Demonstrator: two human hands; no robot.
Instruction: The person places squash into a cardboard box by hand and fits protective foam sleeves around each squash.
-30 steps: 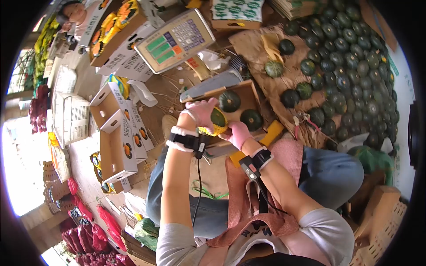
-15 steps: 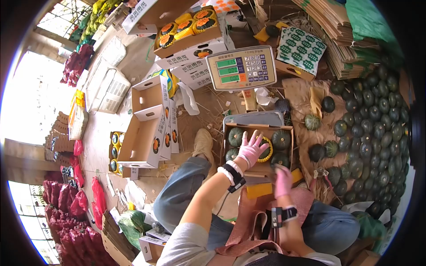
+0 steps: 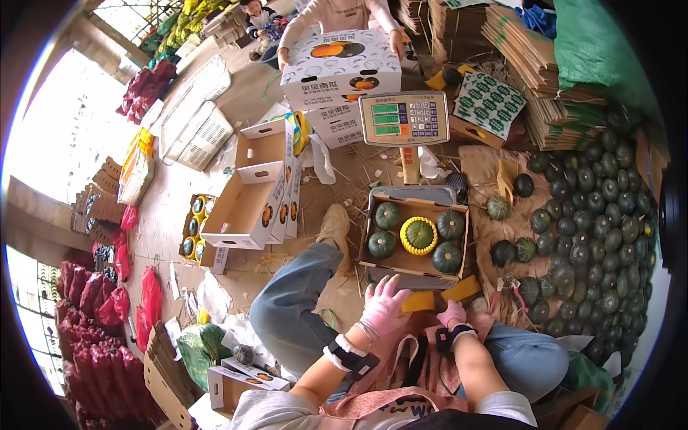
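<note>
My left hand, in a pink glove, is open with fingers spread, just below the open carton. A flat yellow piece lies by its fingertips. My right hand, also gloved, is low over my lap beside a second yellow piece; its fingers are too foreshortened to read. Inside the carton sit several dark green pumpkins. The middle pumpkin wears a yellow foam net. Under the carton is the grey scale platform, with its lit display behind.
Many loose pumpkins are heaped at the right. Open empty cartons stand at the left, near a box of netted pumpkins. Across from me, a person holds a printed carton. Flattened cardboard is stacked at the back right.
My left hand has left the netted pumpkin and come down toward my lap. My right hand has lowered too. At the back, a person now holds a closed carton where netted pumpkins showed.
</note>
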